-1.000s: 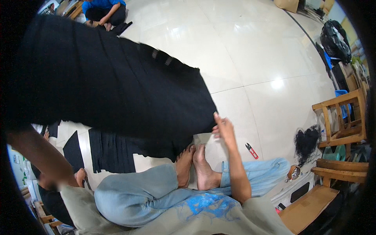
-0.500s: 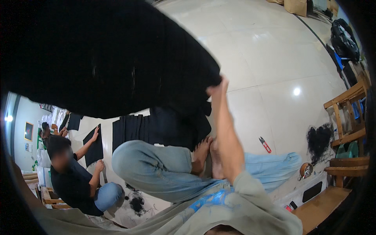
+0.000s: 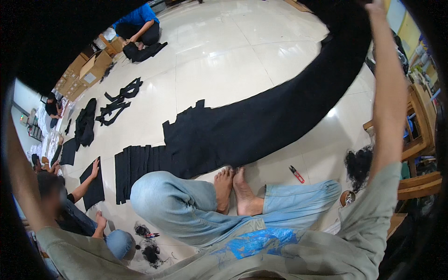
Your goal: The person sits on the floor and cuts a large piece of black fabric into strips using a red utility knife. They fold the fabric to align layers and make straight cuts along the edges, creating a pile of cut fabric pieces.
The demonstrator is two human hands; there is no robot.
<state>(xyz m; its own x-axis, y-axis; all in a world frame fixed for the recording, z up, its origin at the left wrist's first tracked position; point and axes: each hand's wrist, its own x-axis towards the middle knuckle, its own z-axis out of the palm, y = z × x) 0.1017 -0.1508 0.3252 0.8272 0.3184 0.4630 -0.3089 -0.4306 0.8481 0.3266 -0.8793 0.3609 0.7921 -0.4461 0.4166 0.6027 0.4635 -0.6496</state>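
Observation:
A long black fabric piece [image 3: 261, 126] lies across the floor in front of my feet and sweeps up at the right to my right hand [image 3: 374, 6]. That hand, partly cut off by the top edge, appears closed on the raised cloth. My left arm stretches up along the left rim; its hand is out of sight. A dark mass fills the upper left and looks like more of this cloth. Overlapping black fabric strips [image 3: 140, 163] adjoin the long piece on its left. Thread snips [image 3: 297, 175] with red handles lie right of my feet.
A co-worker [image 3: 56, 200] sits at my left with a hand on a black panel [image 3: 93, 184]. Another person [image 3: 137, 25] handles black cloth farther off. Cardboard boxes [image 3: 95, 65] stand far left, wooden chairs [image 3: 415, 126] at right. Black thread heaps [image 3: 358, 167] and a round container [image 3: 347, 198] sit nearby.
My right hand has risen up and right with the cloth, and my left arm has come into view raised. The long piece now spreads rightward; more floor and people show.

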